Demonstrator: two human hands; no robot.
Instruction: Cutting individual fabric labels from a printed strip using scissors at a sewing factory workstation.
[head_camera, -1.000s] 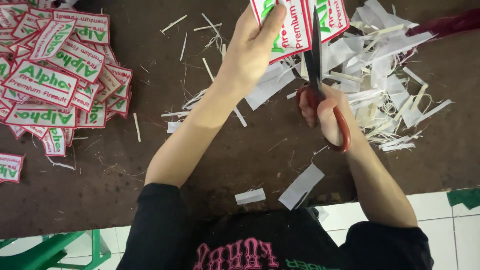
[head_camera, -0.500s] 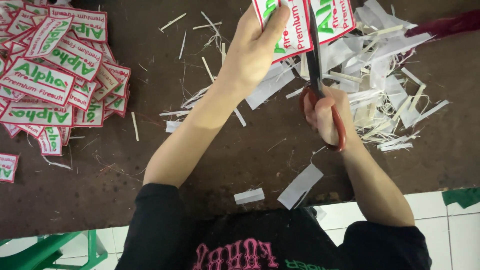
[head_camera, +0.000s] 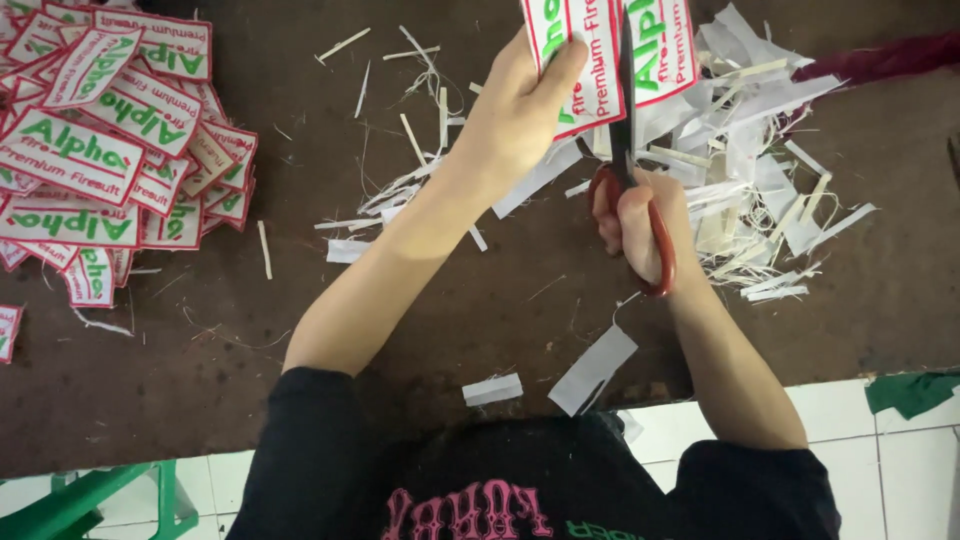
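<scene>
Head view: left hand (head_camera: 515, 125) pinching a strip of joined patches (head_camera: 610, 50) near the top edge, fingers (head_camera: 565, 62) closed on its left part, thumb side pressed over the cloth. Right hand (head_camera: 635, 225) wrapped through the red handles of the scissors (head_camera: 628, 170), fingers closed around them, dark blades running up between two patches, seemingly on the white gap between their red borders. Judged best done with the strip held taut and flat, blades kept centred in that gap, holding fingers well off the cut line, short steady bites rather than one long snap.

Patches rectangular, white ground, red outline, green and red lettering. Heap of cut patches (head_camera: 100, 160) piled loosely at the left of the dark brown bench (head_camera: 400, 330), overlapping at all angles, well apart from both hands. Mound of white offcuts (head_camera: 760, 170) just right of the scissors; scattered slivers around the left forearm; two larger white scraps (head_camera: 590, 370) near the bench's front edge.
</scene>
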